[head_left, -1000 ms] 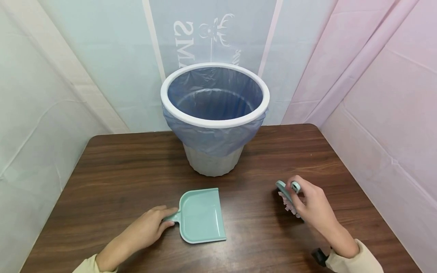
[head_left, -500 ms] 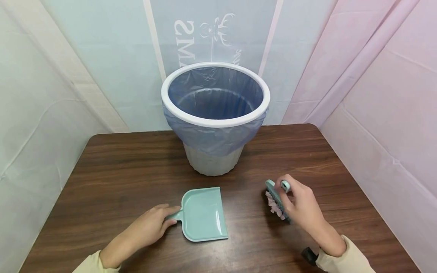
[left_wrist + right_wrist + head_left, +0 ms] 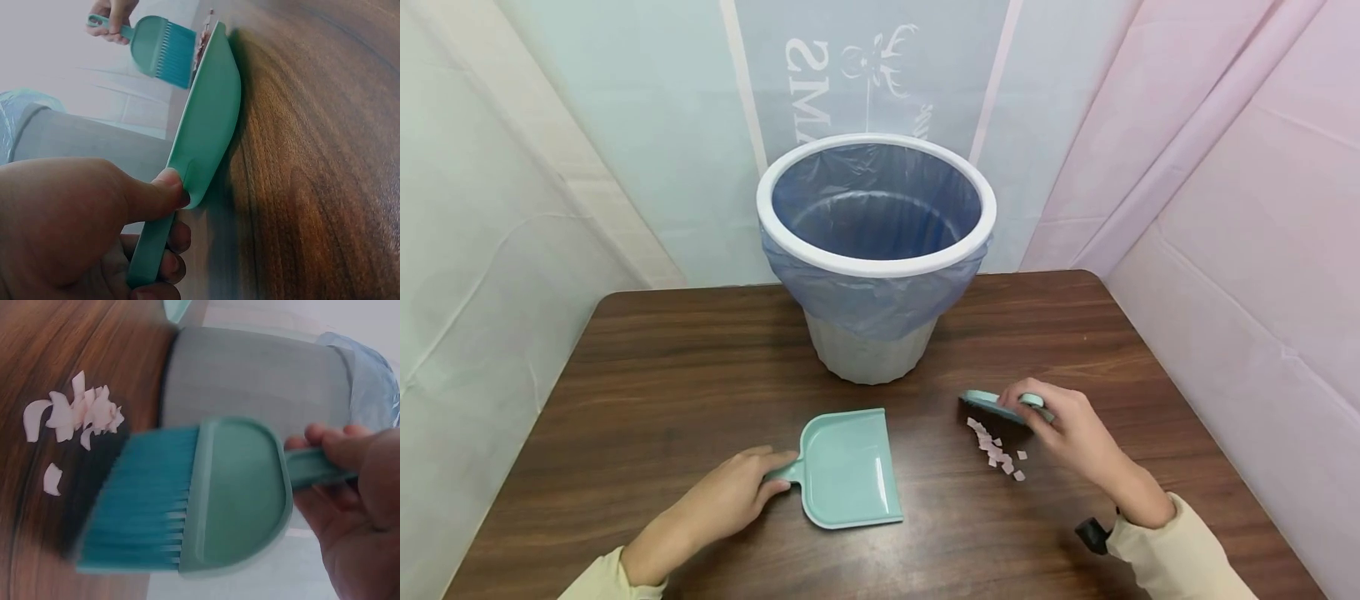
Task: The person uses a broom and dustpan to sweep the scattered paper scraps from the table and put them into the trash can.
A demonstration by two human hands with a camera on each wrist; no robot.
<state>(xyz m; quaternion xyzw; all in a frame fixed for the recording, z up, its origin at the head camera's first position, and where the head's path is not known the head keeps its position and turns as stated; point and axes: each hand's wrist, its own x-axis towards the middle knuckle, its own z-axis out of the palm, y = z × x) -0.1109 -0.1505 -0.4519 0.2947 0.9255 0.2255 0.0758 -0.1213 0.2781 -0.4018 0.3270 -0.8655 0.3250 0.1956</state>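
- The pale-green plastic hand brush with blue-green bristles (image 3: pixel 244 487) has just come off the thin, pale pink scraps (image 3: pixel 97 412); a moment ago it pressed against them, and now it appears lifted above the dark brown wood-grain table (image 3: pixel 685 358), towards the back edge.
- The scraps lie uncovered, farther from the table's right edge than before and nearer the lip of the flat, mint-green plastic dustpan (image 3: pixel 850 467); by my judgement the sweeping is partway, as none shows inside the pan.
- The dustpan is almost where it was, left of the scraps, towards the near edge; the left hand (image 3: pixel 737 492) grips its handle; the right hand (image 3: pixel 1067 425) grips the brush's handle.
- Counts: one dustpan; one brush; one round, grey-white bin (image 3: pixel 872 362) with one translucent blue plastic liner (image 3: pixel 880 308), near the back edge; roughly a dozen scraps, overlapping too much to count exactly.
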